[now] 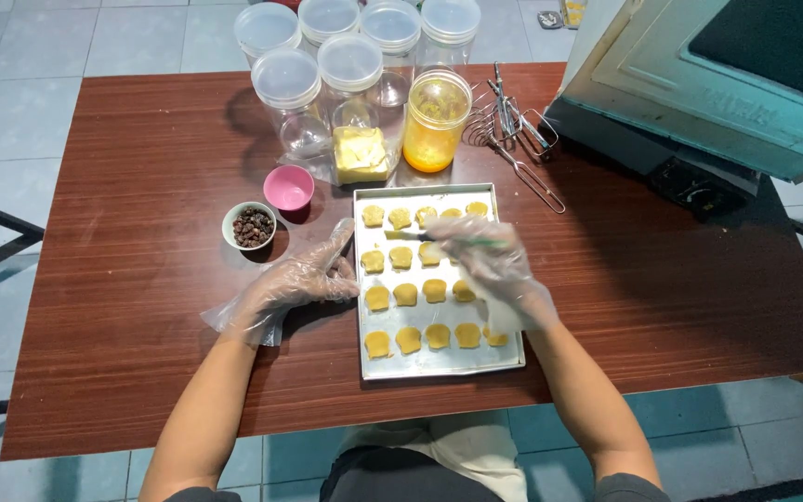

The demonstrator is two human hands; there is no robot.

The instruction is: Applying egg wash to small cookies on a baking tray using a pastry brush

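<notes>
Gloved hands work over a tray (pixel 439 369) of soft cookies (pixel 405 295). Right hand (pixel 487 263) pinches a thin brush (pixel 439 240), tip at nine o'clock; hold it by the stem. Left hand (pixel 301 279) rests loosely open at the tray's edge, holding nothing. Jars (pixel 349 65) at twelve.

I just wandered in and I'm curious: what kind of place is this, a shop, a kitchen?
Probably a home or small baking kitchen. A metal tray of small yellow dough pieces lies on a wooden table, with lidded plastic jars and an oven beside it.
</notes>
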